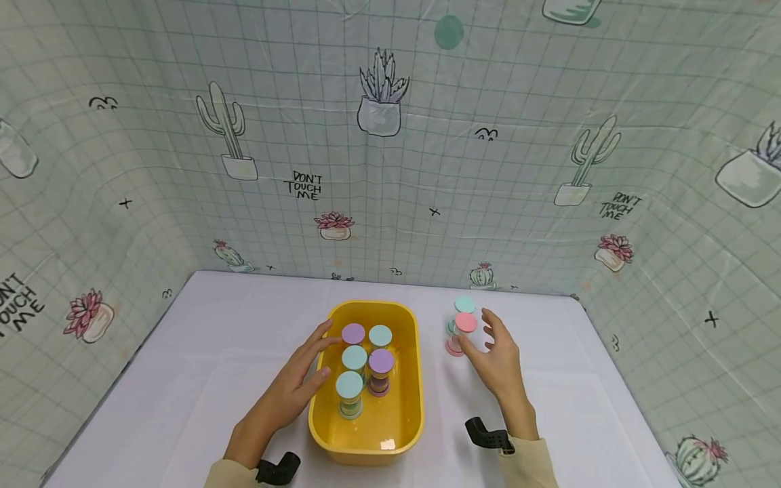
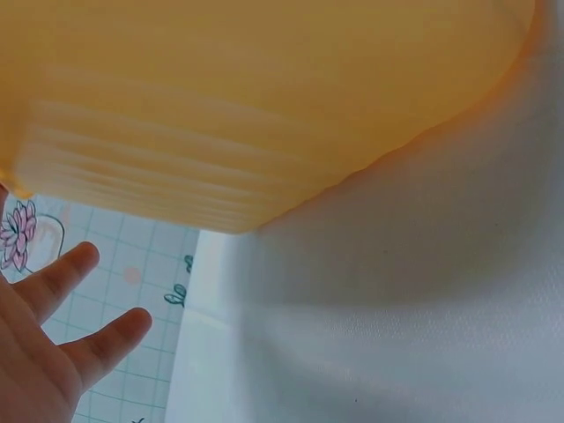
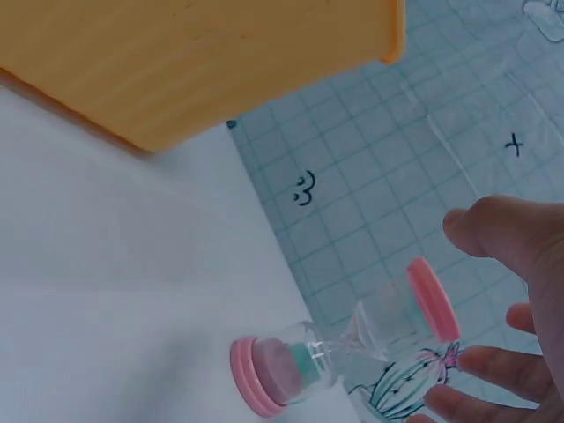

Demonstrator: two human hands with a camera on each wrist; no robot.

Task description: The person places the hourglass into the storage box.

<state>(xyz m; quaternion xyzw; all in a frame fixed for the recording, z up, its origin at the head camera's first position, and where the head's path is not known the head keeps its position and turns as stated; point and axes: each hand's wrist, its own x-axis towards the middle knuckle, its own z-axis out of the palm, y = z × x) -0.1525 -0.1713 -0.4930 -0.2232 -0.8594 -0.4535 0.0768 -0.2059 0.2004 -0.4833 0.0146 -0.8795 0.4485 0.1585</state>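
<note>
My left hand (image 1: 289, 386) is at the left rim of a yellow basin (image 1: 366, 453), fingers spread and thumb reaching over the edge. In the left wrist view, two of its fingers (image 2: 110, 348) stretch out beside the basin's outer wall. To the right of the basin, my right hand (image 1: 503, 356) is close to a pink-capped hourglass (image 1: 466, 322), thumb and fingers parted around it. The right wrist view shows this hourglass (image 3: 434, 301) upright on the table, with pink sand in its lower bulb. Just behind it stands a green-capped hourglass (image 1: 465, 304).
Inside the basin stand several hourglasses: purple-capped ones (image 1: 381, 360) and light-blue-capped ones (image 1: 349, 384). A white cloth (image 1: 213, 352) covers the table. Behind it hangs a patterned curtain (image 1: 427, 169), which also closes off both sides.
</note>
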